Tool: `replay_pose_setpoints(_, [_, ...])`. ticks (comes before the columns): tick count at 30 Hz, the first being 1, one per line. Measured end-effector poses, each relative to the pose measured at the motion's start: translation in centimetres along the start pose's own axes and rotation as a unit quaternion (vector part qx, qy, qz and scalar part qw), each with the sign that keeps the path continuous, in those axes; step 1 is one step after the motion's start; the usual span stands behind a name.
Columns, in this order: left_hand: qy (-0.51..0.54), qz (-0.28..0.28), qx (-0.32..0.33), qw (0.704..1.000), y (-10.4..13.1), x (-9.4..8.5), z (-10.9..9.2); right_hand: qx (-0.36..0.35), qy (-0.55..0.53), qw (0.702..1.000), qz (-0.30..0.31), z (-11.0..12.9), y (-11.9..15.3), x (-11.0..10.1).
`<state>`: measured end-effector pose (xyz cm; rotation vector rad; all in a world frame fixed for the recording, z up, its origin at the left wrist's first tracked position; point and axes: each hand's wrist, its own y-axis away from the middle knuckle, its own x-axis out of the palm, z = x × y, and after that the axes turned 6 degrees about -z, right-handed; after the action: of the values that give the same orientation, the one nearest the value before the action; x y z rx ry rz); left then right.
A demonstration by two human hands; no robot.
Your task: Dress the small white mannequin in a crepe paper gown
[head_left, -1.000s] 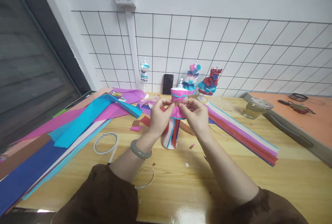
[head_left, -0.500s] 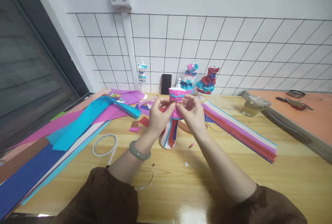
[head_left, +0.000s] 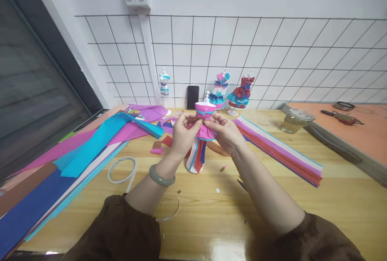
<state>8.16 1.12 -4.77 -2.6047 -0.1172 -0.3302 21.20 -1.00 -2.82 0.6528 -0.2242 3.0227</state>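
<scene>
A small mannequin (head_left: pixel 207 99) in a pink paper dress (head_left: pixel 207 133) with blue trim stands upright in front of me. White, red and blue strips (head_left: pixel 196 156) hang below its skirt. My left hand (head_left: pixel 185 134) pinches at the dress's waist from the left, thumb and fingers together. From the right, my right hand (head_left: pixel 225 132) closes its thumb and fingertips on the waist too. A reddish-brown bit shows by the left fingertips; its exact shape is hidden.
Colored paper sheets (head_left: pixel 99 144) lie left, with a roll of tape (head_left: pixel 122 170). Striped paper strips (head_left: pixel 281 152) and a lidded cup (head_left: pixel 297 121) are on the right. Dressed mannequins (head_left: pixel 242 92) and a phone (head_left: pixel 192 97) stand behind. A dark pointed tip (head_left: pixel 242 185) shows beside my right forearm.
My right hand has shifted slightly, its wrist a little lower, uncovering more of the skirt and the dark tip by the forearm. Both hands stay at the dress's waist.
</scene>
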Motion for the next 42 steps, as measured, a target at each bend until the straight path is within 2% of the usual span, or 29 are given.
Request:
replay_pose_setpoints(5, [0.003, 0.005, 0.003, 1.000, 0.1, 0.1, -0.3, 0.053, 0.017, 0.997, 0.053, 0.1, -0.2, -0.3])
replay_pose_setpoints(12, [-0.028, 0.008, 0.019, 0.999, 0.3, 0.2, -0.7, 0.060, 0.040, 0.992, 0.106, 0.8, -0.1, -0.6])
replay_pose_setpoints(20, [-0.011, 0.016, 0.006, 1.000, 0.1, 0.1, -0.7, 0.065, 0.015, 0.996, 0.064, 0.9, -0.1, -0.9])
replay_pose_setpoints(26, [-0.035, 0.005, 0.008, 0.999, 0.0, -0.1, -0.5, 0.031, 0.066, 0.996, 0.061, 1.3, 0.2, -0.9])
replay_pose_setpoints(30, [-0.117, -0.014, 0.072, 0.990, 0.1, -0.2, -0.7, -0.009, 0.104, 0.994, 0.023, 1.2, 0.4, -0.6])
replay_pose_setpoints(35, [-0.210, -0.023, 0.184, 0.960, 0.4, -0.4, -1.3, -0.030, 0.111, 0.993, -0.004, 0.9, 0.4, -0.2])
replay_pose_setpoints(42, [-0.249, 0.000, 0.284, 0.926, 0.4, -0.8, -1.0, -0.052, 0.111, 0.993, -0.006, 1.0, 0.5, 0.1])
